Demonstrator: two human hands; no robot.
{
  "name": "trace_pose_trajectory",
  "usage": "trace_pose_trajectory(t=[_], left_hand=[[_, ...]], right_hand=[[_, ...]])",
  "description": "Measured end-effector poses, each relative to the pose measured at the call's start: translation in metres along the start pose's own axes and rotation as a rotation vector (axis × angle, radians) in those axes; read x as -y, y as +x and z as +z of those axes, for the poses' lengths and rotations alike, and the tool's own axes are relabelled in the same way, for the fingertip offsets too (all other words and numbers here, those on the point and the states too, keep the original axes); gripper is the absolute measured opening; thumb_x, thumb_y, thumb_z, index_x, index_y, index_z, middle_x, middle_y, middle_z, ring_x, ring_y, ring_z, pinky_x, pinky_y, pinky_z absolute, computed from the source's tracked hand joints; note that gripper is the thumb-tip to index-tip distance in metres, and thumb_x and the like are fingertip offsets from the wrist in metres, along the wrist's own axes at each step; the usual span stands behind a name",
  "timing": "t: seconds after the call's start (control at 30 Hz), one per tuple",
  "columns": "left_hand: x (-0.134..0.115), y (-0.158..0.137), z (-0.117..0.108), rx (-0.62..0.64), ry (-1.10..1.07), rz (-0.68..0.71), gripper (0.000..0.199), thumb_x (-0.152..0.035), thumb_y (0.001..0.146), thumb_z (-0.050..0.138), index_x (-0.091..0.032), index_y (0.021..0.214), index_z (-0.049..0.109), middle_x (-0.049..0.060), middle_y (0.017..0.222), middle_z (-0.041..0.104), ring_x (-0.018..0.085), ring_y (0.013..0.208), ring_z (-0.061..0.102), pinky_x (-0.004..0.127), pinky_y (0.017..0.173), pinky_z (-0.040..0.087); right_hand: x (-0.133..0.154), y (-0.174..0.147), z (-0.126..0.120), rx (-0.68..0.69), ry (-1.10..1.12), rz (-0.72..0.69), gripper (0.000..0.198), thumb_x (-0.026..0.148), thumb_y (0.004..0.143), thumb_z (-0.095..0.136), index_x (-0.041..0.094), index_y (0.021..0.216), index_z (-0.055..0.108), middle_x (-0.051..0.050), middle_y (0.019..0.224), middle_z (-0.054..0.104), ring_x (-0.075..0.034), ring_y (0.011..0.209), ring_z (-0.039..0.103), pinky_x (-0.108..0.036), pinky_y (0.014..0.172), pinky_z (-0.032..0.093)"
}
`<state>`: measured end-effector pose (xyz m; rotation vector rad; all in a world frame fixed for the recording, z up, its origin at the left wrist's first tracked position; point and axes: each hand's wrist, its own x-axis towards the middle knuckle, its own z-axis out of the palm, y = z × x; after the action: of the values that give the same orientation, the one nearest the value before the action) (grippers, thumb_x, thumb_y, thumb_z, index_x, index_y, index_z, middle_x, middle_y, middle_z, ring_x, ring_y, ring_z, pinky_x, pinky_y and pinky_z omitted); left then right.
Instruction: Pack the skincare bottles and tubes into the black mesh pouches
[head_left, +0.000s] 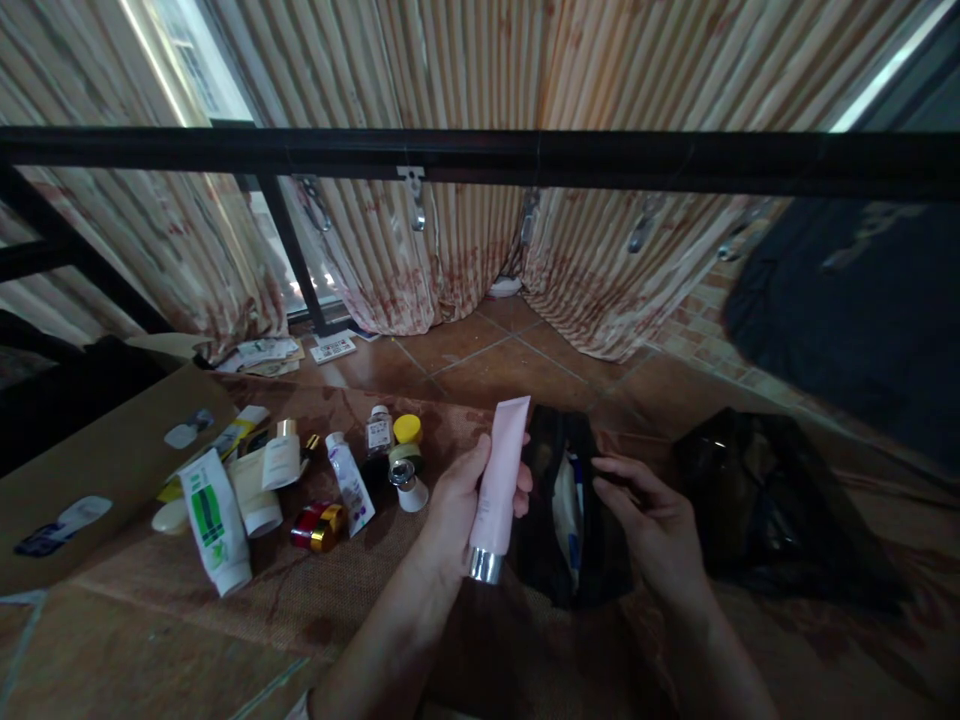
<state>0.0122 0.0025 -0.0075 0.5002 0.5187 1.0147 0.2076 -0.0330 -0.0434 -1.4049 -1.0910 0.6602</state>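
Striped curtains (465, 80) hang beyond a tiled floor, on which a brown cloth (300, 615) is spread. Upon the cloth lies a black pouch (541, 550), its mouth parted. At the pouch's right edge, the right hand (660, 525) has thumb and forefinger nearly together; whether they grip the edge, I cannot tell. The left hand (459, 500) is closed around a pink tube (500, 480), held tilted just left of the pouch's opening, its silver cap (486, 566) lowermost. Inside the pouch shows a white packet (564, 505).
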Motion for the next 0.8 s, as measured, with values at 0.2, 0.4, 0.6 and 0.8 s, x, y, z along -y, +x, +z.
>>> trace_pose_trajectory(t=[0.2,0.4,0.6,0.8], left_hand=[[0.0000,0.0037,-0.0046,-0.085,0.030,-0.069,0.047,-0.052,0.092,0.048,-0.010,0.105,0.066,0.003,0.055,0.061,0.010,0.039,0.053,0.017,0.038,0.041],[0.0045,0.0031,-0.0063,-0.161,0.115,-0.031,0.052,-0.060,0.085,0.055,-0.012,0.097,0.069,0.001,0.054,0.059,0.010,0.043,0.055,0.018,0.039,0.042],[0.0071,0.0035,-0.0049,-0.159,0.146,0.007,0.056,-0.066,0.081,0.056,-0.012,0.092,0.068,0.000,0.052,0.058,0.010,0.040,0.052,0.019,0.038,0.040],[0.0050,0.0039,-0.0006,-0.163,0.062,0.015,0.054,-0.066,0.079,0.059,-0.012,0.083,0.065,0.000,0.051,0.056,0.008,0.039,0.050,0.018,0.038,0.039]], right_hand=[[0.0000,0.0000,0.0000,-0.004,-0.014,-0.005,0.021,0.039,0.075,0.071,0.025,0.090,0.074,-0.006,0.107,0.068,-0.023,0.100,0.065,-0.037,0.085,0.053],[0.0027,-0.0004,0.0022,-0.002,-0.003,-0.012,0.020,0.039,0.074,0.072,0.025,0.089,0.075,-0.005,0.104,0.068,-0.023,0.098,0.065,-0.035,0.083,0.053],[0.0042,-0.0005,0.0035,-0.010,0.003,-0.004,0.019,0.038,0.073,0.072,0.026,0.088,0.075,-0.004,0.103,0.068,-0.022,0.098,0.065,-0.035,0.084,0.052],[0.0021,0.0001,0.0018,0.008,0.008,0.013,0.021,0.038,0.073,0.072,0.025,0.089,0.075,-0.005,0.103,0.069,-0.022,0.095,0.066,-0.035,0.082,0.052]])
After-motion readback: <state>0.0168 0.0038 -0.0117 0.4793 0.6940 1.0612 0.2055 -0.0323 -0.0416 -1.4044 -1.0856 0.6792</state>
